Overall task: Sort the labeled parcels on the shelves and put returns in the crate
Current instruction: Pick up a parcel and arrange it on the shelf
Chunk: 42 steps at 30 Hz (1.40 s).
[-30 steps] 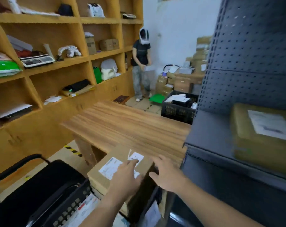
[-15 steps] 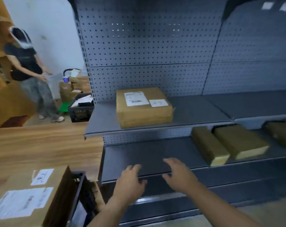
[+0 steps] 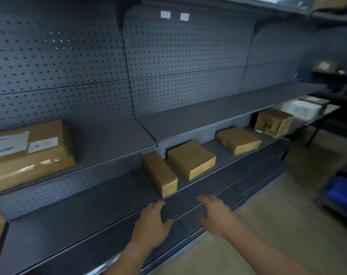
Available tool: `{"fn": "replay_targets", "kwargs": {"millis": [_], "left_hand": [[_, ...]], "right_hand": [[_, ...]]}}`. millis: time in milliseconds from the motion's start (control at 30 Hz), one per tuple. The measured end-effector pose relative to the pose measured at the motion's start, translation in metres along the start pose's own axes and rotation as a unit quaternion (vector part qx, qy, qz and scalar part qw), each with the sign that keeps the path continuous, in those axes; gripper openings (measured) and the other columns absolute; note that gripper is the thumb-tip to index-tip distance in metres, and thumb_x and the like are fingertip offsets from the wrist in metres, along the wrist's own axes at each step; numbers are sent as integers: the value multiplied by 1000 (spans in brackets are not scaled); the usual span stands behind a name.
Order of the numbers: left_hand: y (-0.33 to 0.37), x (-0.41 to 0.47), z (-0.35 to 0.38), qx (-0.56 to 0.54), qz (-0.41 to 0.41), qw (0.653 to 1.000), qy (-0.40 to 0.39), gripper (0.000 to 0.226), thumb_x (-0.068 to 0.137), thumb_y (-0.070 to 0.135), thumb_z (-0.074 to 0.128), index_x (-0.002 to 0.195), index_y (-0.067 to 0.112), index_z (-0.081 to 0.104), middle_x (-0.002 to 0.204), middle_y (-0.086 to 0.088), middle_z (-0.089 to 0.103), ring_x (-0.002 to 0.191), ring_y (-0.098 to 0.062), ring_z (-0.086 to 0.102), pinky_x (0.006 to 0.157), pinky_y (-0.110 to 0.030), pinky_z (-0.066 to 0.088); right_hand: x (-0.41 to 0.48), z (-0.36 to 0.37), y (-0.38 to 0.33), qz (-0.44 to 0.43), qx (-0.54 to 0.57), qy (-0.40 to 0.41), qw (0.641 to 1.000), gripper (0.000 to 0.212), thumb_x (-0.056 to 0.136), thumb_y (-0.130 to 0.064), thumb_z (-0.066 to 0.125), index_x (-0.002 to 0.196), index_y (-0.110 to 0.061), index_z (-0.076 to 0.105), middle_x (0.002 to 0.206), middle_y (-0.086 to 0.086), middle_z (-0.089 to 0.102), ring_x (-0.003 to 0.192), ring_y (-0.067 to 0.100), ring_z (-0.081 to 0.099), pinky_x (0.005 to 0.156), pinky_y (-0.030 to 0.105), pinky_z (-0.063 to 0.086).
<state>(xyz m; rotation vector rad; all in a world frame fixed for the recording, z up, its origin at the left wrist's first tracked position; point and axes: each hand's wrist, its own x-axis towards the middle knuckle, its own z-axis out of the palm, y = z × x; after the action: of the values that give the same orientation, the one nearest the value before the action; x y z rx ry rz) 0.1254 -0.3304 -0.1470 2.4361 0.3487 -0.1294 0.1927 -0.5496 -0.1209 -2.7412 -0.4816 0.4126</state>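
Note:
I face a grey metal shelf unit (image 3: pixel 101 147) with a pegboard back. A large brown parcel with two white labels (image 3: pixel 27 153) lies on the upper shelf at the left. On the lower shelf (image 3: pixel 85 207) lie a narrow brown box (image 3: pixel 159 173), a flat brown box (image 3: pixel 191 159) beside it, another flat box (image 3: pixel 238 140) and a taller carton (image 3: pixel 274 123) further right. My left hand (image 3: pixel 150 225) and my right hand (image 3: pixel 216 215) hover open and empty in front of the lower shelf edge, just below the narrow box, touching nothing.
A white wrapped parcel (image 3: pixel 301 110) sits on a table at the far right. A blue bin (image 3: pixel 341 189) stands low on a dark rack at the right edge. Another parcel (image 3: pixel 325 66) lies on that rack's upper level. Bare tan floor (image 3: pixel 268 225) runs along the shelf.
My view has swung right, away from the wooden table and the labelled carton there, along the grey shelving. Both hands left that carton and now hang empty before the lower shelf.

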Motion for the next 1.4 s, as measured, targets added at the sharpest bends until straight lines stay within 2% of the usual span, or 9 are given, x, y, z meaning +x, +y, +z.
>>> {"fn": "replay_targets", "kwargs": {"millis": [233, 433, 633, 833, 933, 1000, 1167, 1300, 1400], "left_hand": [[33, 33, 35, -9, -7, 1000, -4, 64, 96, 46, 63, 153, 29, 39, 152, 2, 42, 139, -20, 42, 111, -42, 42], [18, 87, 40, -26, -43, 999, 7, 63, 95, 45, 64, 151, 27, 42, 148, 1, 47, 136, -19, 45, 110, -40, 42], [-9, 147, 63, -94, -93, 991, 4, 57, 99, 44, 62, 150, 23, 45, 148, 0, 52, 136, -20, 49, 108, -31, 42], [-30, 179, 86, -144, -183, 971, 54, 51, 100, 39, 62, 143, 16, 52, 138, -7, 63, 125, -25, 60, 97, -27, 42], [-36, 202, 88, -172, -213, 957, 91, 47, 99, 37, 63, 139, 14, 54, 131, -10, 66, 121, -32, 63, 100, -34, 48], [-39, 222, 87, -174, -227, 953, 104, 50, 101, 38, 60, 143, 13, 51, 136, -10, 63, 123, -32, 62, 98, -34, 47], [-45, 272, 91, -183, -268, 938, 124, 49, 105, 40, 52, 142, 8, 48, 133, -14, 62, 121, -34, 60, 89, -31, 42], [-43, 299, 105, -214, -286, 922, 148, 43, 105, 35, 51, 142, 13, 49, 132, -8, 64, 112, -28, 63, 86, -29, 42], [-33, 306, 115, -234, -301, 909, 170, 47, 103, 28, 56, 146, 12, 47, 132, -7, 64, 105, -23, 62, 83, -28, 42]], "right_hand": [[40, -5, 44, -23, 3, -22, 999, 66, 97, -37, 60, 157, -31, 35, 163, -3, 33, 145, 25, 40, 116, 37, 38], [93, 3, 41, -44, 29, -42, 998, 64, 98, -35, 60, 158, -30, 36, 163, -1, 35, 146, 22, 40, 119, 37, 36], [152, 6, 51, -31, 42, -90, 995, 64, 100, -40, 60, 158, -30, 35, 163, -2, 35, 146, 21, 40, 119, 34, 35], [212, 35, 51, -24, 85, -124, 988, 66, 100, -41, 62, 158, -28, 34, 160, -2, 42, 142, 20, 46, 115, 32, 40], [251, 50, 41, -33, 97, -126, 987, 71, 100, -46, 61, 160, -28, 28, 162, -3, 39, 144, 21, 45, 114, 31, 39], [279, 58, 35, -40, 106, -131, 985, 71, 100, -47, 60, 161, -28, 27, 161, -2, 39, 143, 23, 46, 113, 31, 40], [337, 78, 29, -64, 138, -129, 980, 67, 101, -46, 58, 158, -30, 29, 145, 1, 58, 125, 23, 61, 101, 32, 49], [362, 93, 36, -49, 152, -140, 977, 60, 102, -42, 57, 156, -25, 34, 139, 1, 61, 125, 25, 62, 99, 35, 51], [370, 105, 44, -59, 170, -148, 972, 43, 102, -42, 57, 139, -22, 51, 121, -2, 68, 110, 21, 67, 81, 25, 51]]}}
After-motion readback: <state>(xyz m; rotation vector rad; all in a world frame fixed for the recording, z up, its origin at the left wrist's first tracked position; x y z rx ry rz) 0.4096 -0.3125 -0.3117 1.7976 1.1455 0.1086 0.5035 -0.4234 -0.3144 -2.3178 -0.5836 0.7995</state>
